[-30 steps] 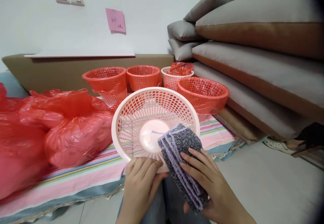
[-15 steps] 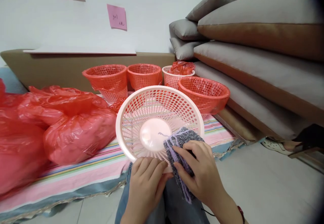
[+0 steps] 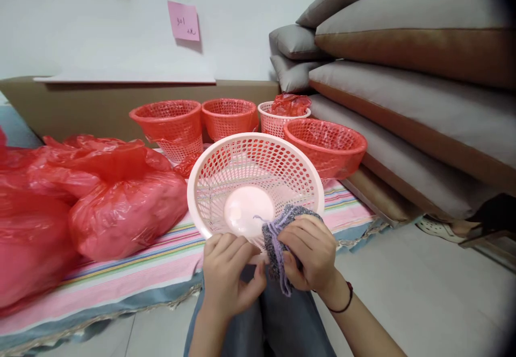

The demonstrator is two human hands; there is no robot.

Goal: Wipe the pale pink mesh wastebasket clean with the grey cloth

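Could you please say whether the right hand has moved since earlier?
Yes: judged against the pink sticky note, the right hand has shifted left and up.

Baskets: five can be counted, i.e. one front basket (image 3: 249, 209), three red-lined baskets (image 3: 173, 126) (image 3: 228, 126) (image 3: 322, 155) and one whitish basket (image 3: 277, 126)
Hands: two are seen, left hand (image 3: 229, 271) plus right hand (image 3: 312, 252)
Knit bundle (image 3: 275, 234): just one, though its layers can't really be counted
Red bags (image 3: 129, 214) (image 3: 32, 244): at least two, edges are kinda lost in the plastic
Cushions (image 3: 415, 88): seven or so can be made out
Pink note (image 3: 184, 21): one
Bracelet (image 3: 350, 292): one
Shoe (image 3: 437, 229): only one is shown
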